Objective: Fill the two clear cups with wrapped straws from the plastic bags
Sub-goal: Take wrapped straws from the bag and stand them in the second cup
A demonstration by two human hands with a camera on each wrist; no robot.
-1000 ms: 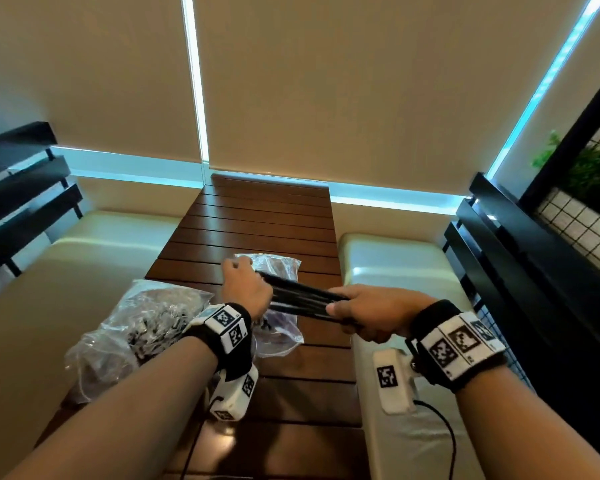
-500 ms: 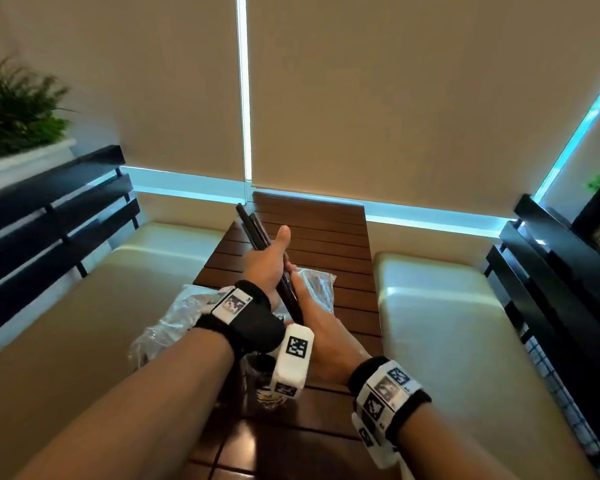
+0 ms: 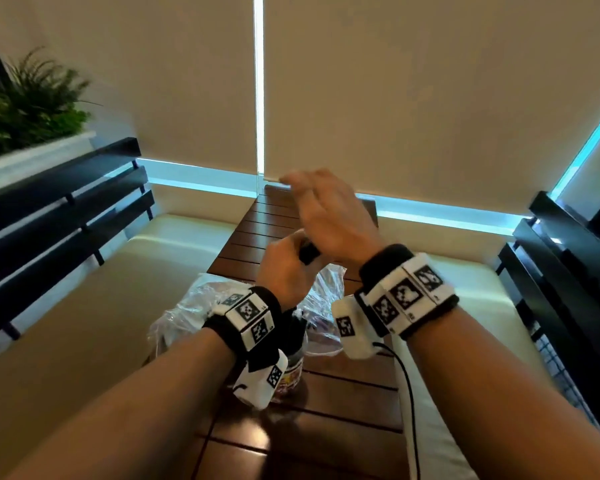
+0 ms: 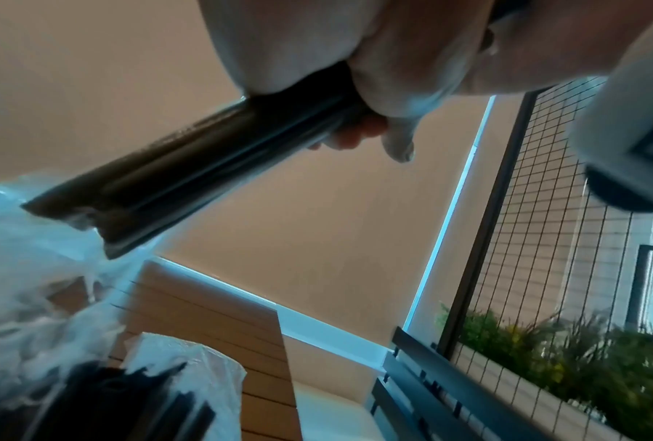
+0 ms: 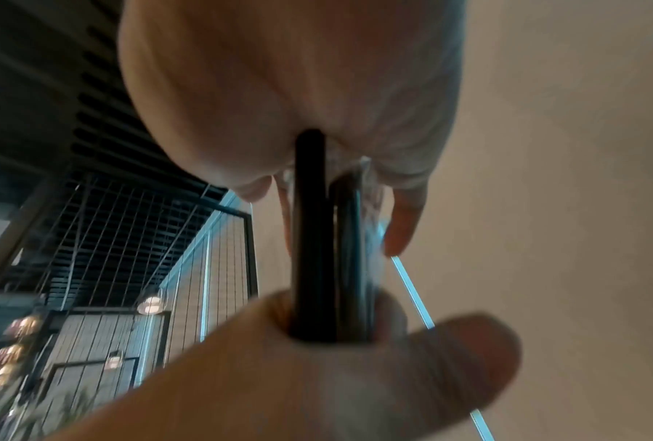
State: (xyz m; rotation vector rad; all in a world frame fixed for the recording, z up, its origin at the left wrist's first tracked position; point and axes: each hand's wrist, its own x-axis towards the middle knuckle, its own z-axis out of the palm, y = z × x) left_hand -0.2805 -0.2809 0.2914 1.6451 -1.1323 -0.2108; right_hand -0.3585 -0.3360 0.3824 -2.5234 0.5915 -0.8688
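My left hand [image 3: 284, 275] grips a bundle of black wrapped straws [image 3: 308, 252] in its fist, above the table. My right hand [image 3: 326, 220] is over the bundle, fingers straight, its palm against the straws' upper ends. In the right wrist view the straws [image 5: 313, 238] run from that palm down into the left fist [image 5: 317, 373]. In the left wrist view the bundle's free end [image 4: 173, 173] points down toward the bags. One clear cup [image 3: 293, 370] with a printed label stands under my left wrist, mostly hidden, with several black straws [image 4: 102, 402] in it. I see no second cup.
Two crumpled clear plastic bags lie on the slatted wooden table [image 3: 343, 403], one to the left [image 3: 184, 317] and one to the right [image 3: 326, 289] of the cup. Cream benches [image 3: 84, 306] flank the table, with black slatted backs and plants behind.
My right hand has let go of the straws' lower part, risen above my left hand and laid its palm on the bundle's top. My left hand keeps its grip.
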